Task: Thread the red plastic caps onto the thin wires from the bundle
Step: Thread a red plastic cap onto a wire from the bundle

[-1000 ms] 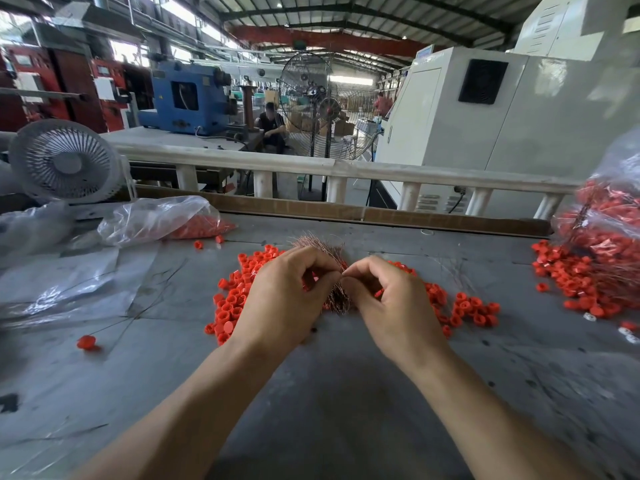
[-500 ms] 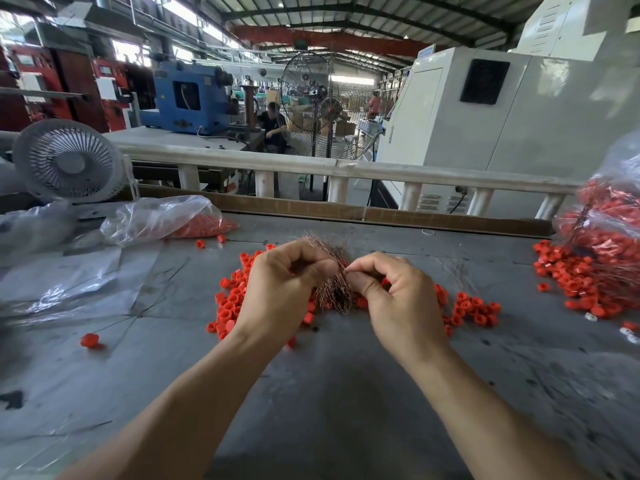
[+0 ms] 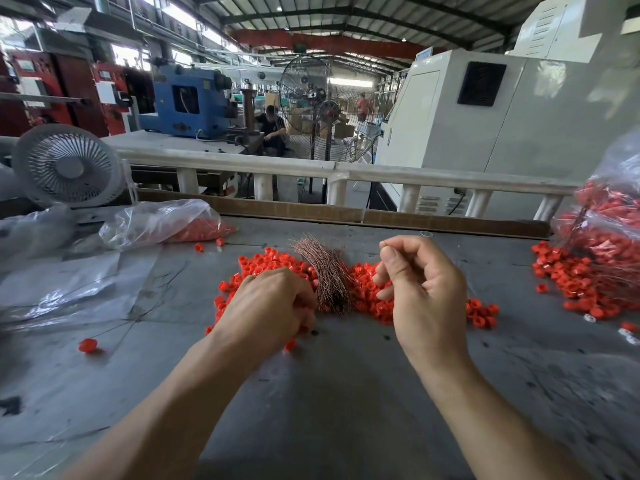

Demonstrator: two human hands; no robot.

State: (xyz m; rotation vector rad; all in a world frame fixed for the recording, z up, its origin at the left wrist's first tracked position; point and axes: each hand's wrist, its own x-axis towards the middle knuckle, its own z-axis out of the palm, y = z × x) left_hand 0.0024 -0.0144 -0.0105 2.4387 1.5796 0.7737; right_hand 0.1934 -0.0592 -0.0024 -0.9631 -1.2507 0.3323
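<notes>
A bundle of thin coppery wires (image 3: 327,278) lies on the grey table (image 3: 329,393), amid a loose pile of red plastic caps (image 3: 270,263). My left hand (image 3: 273,306) rests on the caps just left of the bundle's near end, fingers curled down, their tips hidden. My right hand (image 3: 419,289) is raised to the right of the bundle, with thumb and forefinger pinched together as on a single thin wire, which barely shows.
A clear bag of capped wires (image 3: 609,230) spills red caps (image 3: 571,282) at the right edge. A bag of caps (image 3: 162,221), plastic sheets (image 3: 69,282) and a small white fan (image 3: 67,166) lie left. One capped wire (image 3: 88,345) lies at near left.
My hands have parted from over the bundle. The right hand rose and moved right with its fingers pinched; the left dropped onto the caps beside the bundle.
</notes>
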